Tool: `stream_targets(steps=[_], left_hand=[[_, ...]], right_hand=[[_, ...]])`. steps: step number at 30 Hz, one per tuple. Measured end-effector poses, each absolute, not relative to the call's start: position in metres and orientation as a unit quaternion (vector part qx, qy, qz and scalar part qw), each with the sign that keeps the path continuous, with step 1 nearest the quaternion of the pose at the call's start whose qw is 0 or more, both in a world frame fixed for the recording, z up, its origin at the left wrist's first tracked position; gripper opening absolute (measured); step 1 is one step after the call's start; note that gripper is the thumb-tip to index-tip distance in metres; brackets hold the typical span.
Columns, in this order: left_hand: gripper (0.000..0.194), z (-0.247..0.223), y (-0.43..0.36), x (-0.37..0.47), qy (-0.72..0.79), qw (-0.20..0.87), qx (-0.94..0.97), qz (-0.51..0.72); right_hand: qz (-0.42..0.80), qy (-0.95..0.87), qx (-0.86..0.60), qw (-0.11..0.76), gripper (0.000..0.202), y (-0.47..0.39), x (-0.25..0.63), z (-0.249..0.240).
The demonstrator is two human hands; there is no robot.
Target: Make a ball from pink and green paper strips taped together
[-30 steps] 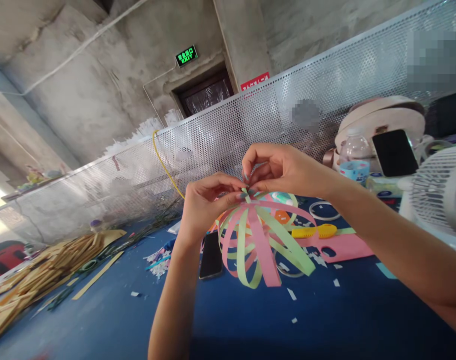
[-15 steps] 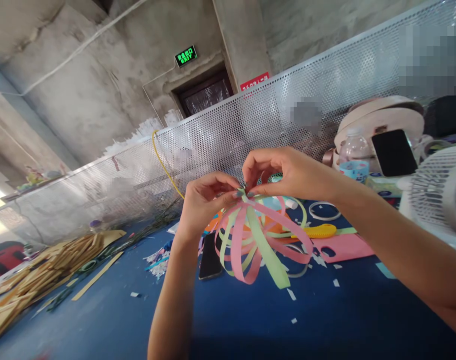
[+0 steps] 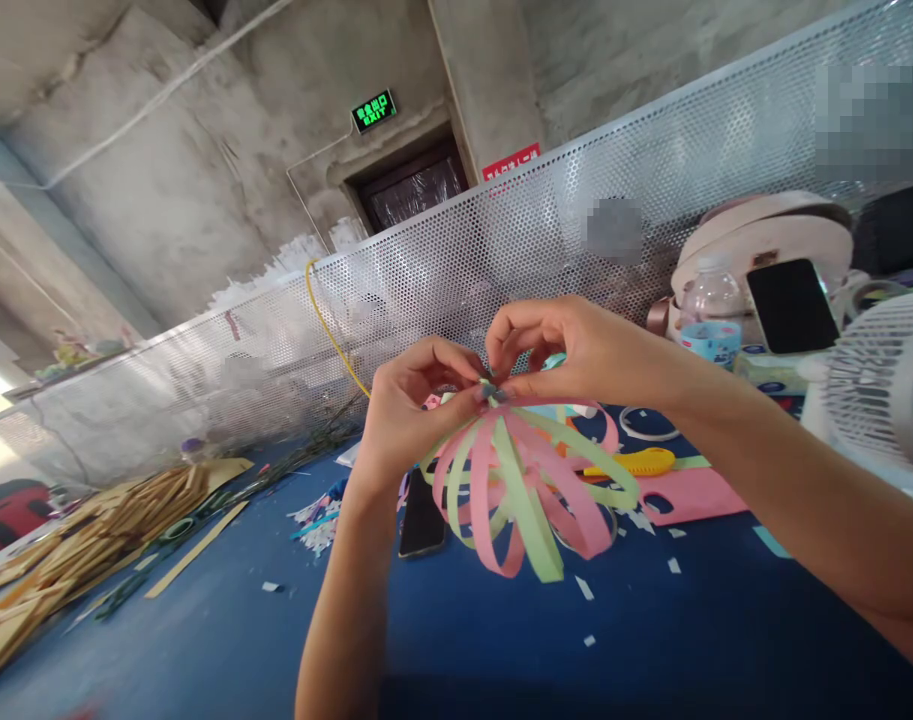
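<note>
The left hand (image 3: 426,405) and right hand (image 3: 557,350) pinch the top of the pink and green paper loops (image 3: 512,480) over the blue table (image 3: 471,630).

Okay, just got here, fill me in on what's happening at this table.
A person's left hand and right hand together pinch the gathered top of a looped pink and green strip ornament, which hangs over the blue table. Behind it lie a yellow cutter and a pink sheet; a dark phone is beside it, and white scraps are scattered about.
</note>
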State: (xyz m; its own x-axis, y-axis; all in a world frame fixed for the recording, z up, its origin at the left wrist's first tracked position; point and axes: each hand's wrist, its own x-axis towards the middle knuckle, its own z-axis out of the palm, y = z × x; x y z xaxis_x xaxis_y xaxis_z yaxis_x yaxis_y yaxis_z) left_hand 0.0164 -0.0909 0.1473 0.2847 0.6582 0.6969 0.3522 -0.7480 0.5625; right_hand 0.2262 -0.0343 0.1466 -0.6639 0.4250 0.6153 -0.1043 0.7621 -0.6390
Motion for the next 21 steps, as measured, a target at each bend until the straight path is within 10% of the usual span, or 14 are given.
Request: stream_targets(steps=[21], left_hand=[[0.015, 0.147, -0.09, 0.014, 0.339, 0.131, 0.783, 0.505]], right_hand=[[0.413, -0.836, -0.076, 0.353, 0.027, -0.019, 0.222, 0.144]])
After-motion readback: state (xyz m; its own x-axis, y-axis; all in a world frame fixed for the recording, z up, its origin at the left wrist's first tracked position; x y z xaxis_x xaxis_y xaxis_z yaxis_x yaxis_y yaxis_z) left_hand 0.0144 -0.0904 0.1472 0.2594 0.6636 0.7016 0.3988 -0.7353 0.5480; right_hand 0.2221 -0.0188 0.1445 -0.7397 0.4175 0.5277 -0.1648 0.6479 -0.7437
